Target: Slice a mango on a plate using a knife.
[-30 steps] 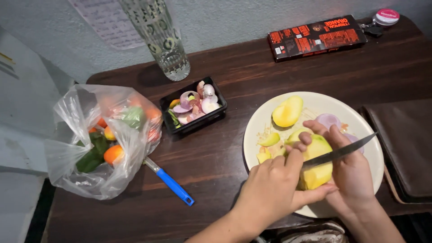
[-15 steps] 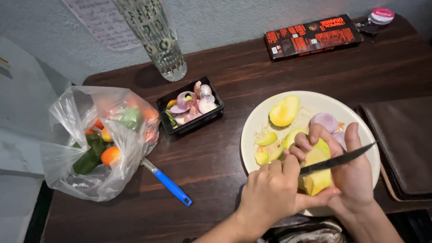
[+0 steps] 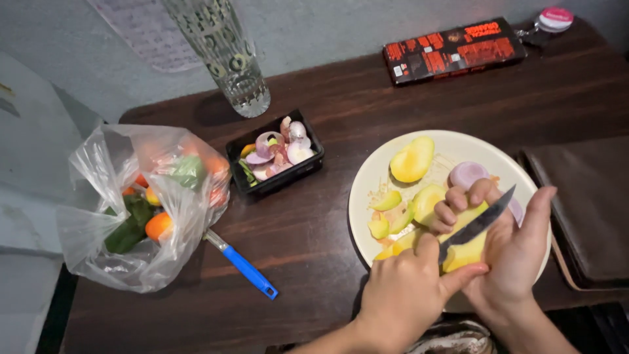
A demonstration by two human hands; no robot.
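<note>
My left hand (image 3: 406, 295) grips a knife (image 3: 478, 223) by its handle, the dark blade pointing up and to the right. The blade rests against a peeled yellow potato piece (image 3: 466, 252) that my right hand (image 3: 517, 249) holds, fingers curled over its top. Both hands are above the near right part of a cream plate (image 3: 367, 190). On the plate lie a yellow potato half (image 3: 411, 159), small yellow cut pieces (image 3: 386, 213) and a pale purple onion slice (image 3: 466, 174).
A black tray of onion peels (image 3: 275, 154) sits left of the plate. Further left is a clear plastic bag of vegetables (image 3: 144, 203) and a blue-handled tool (image 3: 242, 265). A patterned glass (image 3: 226, 52) and a black-and-red box (image 3: 452, 49) stand at the back; a dark mat (image 3: 590, 196) lies right.
The knife blade has tilted steeper and slid along the potato piece. My right hand's fingers have shifted on the piece; both hands stay over the plate.
</note>
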